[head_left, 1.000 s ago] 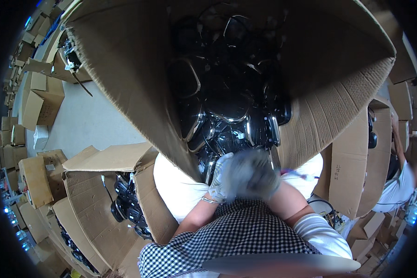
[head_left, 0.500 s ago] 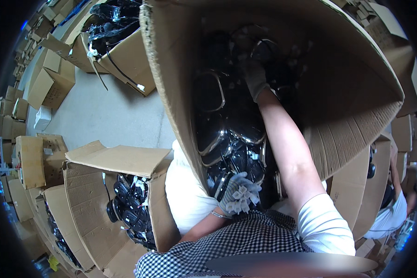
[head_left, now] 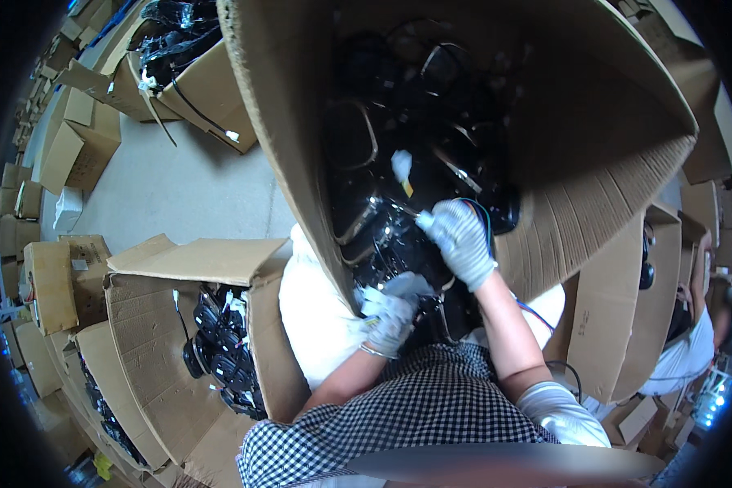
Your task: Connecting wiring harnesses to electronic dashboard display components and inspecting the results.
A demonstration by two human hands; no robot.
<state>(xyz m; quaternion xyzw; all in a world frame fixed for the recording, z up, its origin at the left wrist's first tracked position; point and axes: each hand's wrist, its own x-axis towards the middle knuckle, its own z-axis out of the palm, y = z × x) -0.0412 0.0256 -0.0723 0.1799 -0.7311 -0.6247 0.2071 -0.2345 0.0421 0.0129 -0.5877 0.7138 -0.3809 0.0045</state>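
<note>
Large tilted cardboard box leans toward the person, bringing its black parts within reach; gloved right hand has its grip closed on a black wired part, while gloved left hand clasps its lower end at the box mouth.

An open cardboard box of black parts is standing at near left, its flap folding outward. Another open box with black cables is sitting at far left. Smaller closed cartons are lying on the grey floor. A person in white is working at right.
</note>
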